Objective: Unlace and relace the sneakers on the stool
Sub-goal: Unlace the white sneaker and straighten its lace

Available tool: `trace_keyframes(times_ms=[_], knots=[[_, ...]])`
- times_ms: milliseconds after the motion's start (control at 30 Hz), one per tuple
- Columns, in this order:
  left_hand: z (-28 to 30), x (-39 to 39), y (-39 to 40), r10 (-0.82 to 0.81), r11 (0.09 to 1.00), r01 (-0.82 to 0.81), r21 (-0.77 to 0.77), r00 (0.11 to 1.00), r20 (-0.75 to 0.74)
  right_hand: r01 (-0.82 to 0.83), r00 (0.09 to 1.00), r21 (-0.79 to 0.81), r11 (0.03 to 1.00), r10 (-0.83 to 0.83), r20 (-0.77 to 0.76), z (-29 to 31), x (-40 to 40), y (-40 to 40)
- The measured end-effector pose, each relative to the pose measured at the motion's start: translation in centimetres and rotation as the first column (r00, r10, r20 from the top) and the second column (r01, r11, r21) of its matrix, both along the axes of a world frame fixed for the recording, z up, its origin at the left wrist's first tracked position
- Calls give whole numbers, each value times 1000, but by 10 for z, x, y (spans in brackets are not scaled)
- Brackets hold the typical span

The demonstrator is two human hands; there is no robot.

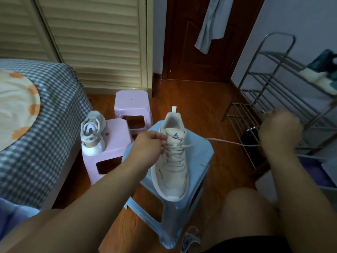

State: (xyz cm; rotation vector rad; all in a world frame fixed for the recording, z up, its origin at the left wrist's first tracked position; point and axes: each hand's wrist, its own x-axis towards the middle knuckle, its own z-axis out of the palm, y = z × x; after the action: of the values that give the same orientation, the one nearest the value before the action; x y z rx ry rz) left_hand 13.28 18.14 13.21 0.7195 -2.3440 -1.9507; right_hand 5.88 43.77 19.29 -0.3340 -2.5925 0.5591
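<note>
The left hand [149, 143] pinches the eyelet edge of the sneaker [172, 157] on the blue stool [200, 161]; the right hand [280, 129], blurred, seemingly grips the lace [231, 142] taut rightward. A second sneaker [93, 133] stands on a pink stool [116, 141].

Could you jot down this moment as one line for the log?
left hand pinches sneaker near tongue | right hand pulls lace taut rightward | sneaker on blue stool | second sneaker on pink stool
</note>
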Motion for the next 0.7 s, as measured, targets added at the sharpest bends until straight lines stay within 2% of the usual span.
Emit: trace_keyframes(times_ms=[67, 100, 167, 233, 267, 333, 467, 600, 700], knots=[[-10, -5, 0, -64, 965, 58, -257, 998, -17, -66, 998, 51, 996, 67, -12, -6, -13, 2], [-15, -8, 1, -106, 911, 85, -404, 994, -30, -145, 989, 72, 987, 143, 29, -14, -18, -5], [-26, -11, 6, -191, 783, 122, -609, 980, -49, -360, 918, -49, 932, 363, 162, -36, -17, -27], [-36, -15, 11, -248, 722, 137, -678, 966, -70, -519, 800, -234, 822, 564, 204, -60, -7, -53], [-39, -17, 14, -255, 709, 132, -692, 964, -77, -551, 760, -307, 776, 619, 199, -69, 0, -64], [-43, -19, 17, -227, 677, 98, -730, 970, -81, -604, 716, -352, 715, 681, 154, -84, 11, -78], [-45, -22, 19, -173, 662, 75, -746, 983, -54, -671, 712, -193, 716, 695, 101, -97, 13, -88], [-40, -20, 18, -131, 810, 86, -580, 991, -36, -648, 742, -123, 752, 659, 122, -102, 14, -95], [-40, -23, 19, -86, 884, 65, -464, 996, -25, -626, 764, -79, 776, 630, 137, -106, 14, -100]])
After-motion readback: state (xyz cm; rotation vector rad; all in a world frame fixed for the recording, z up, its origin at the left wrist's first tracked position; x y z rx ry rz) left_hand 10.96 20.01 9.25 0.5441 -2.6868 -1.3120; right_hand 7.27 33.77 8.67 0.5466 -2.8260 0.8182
